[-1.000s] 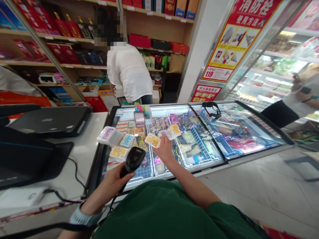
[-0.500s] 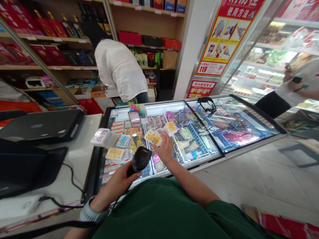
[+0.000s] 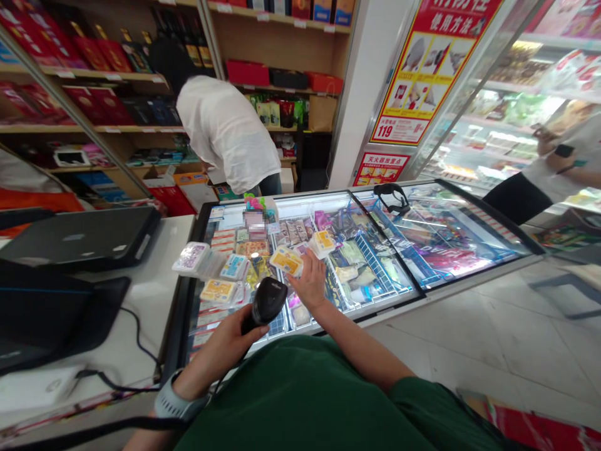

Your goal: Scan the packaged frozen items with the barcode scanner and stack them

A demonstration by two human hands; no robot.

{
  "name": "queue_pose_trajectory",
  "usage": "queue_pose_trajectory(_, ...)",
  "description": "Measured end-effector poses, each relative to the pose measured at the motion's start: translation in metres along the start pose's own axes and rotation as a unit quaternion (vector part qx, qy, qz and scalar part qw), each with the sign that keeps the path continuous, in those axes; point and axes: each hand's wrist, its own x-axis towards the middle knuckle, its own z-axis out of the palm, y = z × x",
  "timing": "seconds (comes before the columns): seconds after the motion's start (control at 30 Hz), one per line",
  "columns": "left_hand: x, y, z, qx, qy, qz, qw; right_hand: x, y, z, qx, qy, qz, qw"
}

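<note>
Head view, left hand [image 3: 230,338] gripping scanner [image 3: 270,299], right hand [image 3: 310,282] pinching yellow-labelled pack [image 3: 285,260], packets [image 3: 346,274] in wire baskets [image 3: 375,260] inside glass-topped freezer [image 3: 483,275]

yellow-labelled pale pack [image 3: 285,260] | in right hand [image 3: 310,283] | black scanner [image 3: 269,299] | in left hand [image 3: 228,338], near pack

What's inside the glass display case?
Bagged goods and wire dividers show through the glass; the scanner, held yellow pack, left hand and right hand hide what lies behind them.
</note>
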Motion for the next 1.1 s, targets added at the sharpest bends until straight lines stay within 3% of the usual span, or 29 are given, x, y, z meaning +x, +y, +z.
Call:
queue_pose_trajectory(0.47,0.005,0.004,0.0,0.003,-0.003,0.005,1.0,-0.001,0.001,0.003,0.0,0.037,-0.011,0.999)
queue_pose_trajectory(0.83,0.008,0.009,0.0,0.03,0.008,0.009,0.999,-0.002,0.003,0.007,0.007,0.01,0.008,1.0)
queue_pose_trajectory(0.97,0.007,0.007,-0.002,0.029,0.004,0.008,1.0,-0.003,0.005,0.008,0.013,-0.027,0.054,0.998)
queue_pose_trajectory(1.1,0.006,-0.005,-0.006,0.021,0.0,0.014,1.0,0.0,0.014,0.011,0.002,-0.081,0.166,0.983)
